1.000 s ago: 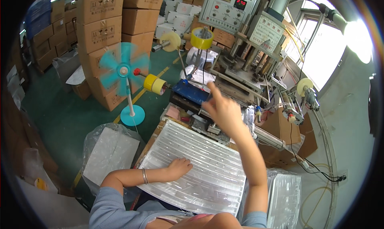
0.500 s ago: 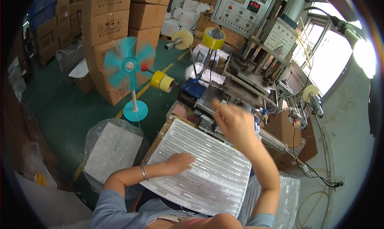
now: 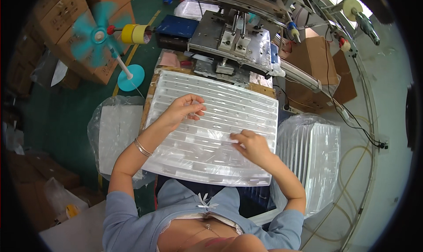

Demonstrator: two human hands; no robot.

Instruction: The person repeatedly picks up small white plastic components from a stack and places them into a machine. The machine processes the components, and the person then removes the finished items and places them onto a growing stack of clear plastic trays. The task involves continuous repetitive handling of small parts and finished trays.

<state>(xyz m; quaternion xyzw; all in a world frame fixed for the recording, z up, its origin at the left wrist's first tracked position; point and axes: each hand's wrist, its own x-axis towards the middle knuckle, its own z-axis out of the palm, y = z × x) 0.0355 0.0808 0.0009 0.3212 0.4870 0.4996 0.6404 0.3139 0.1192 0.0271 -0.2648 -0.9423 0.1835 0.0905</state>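
A wide white ribbed panel point(image 3: 211, 166) lies across the bench in front of me, its long slats running left to right. Small shiny bits show along the slats, and the surface glints like clear plastic. Above its left-middle part is my left hand point(image 3: 185, 107), fingers curled toward the thumb; what they hold, if anything, is too small to tell. My right hand point(image 3: 253, 146) is low over the right half, thumb and fingertips drawn together. Whether anything is in that pinch is hidden.
Beyond the panel stands a machine with a metal plate point(image 3: 207, 34). A turquoise fan point(image 3: 99, 35) and a yellow tape roll point(image 3: 133, 33) are at the far left. Plastic-wrapped white panels stand left point(image 3: 121, 135) and right point(image 3: 324, 164). An open carton point(image 3: 315, 60) is behind.
My right hand has come down from in front of the machine to the panel's right half. My left hand has lifted from lying flat and curled. The view has tilted downward.
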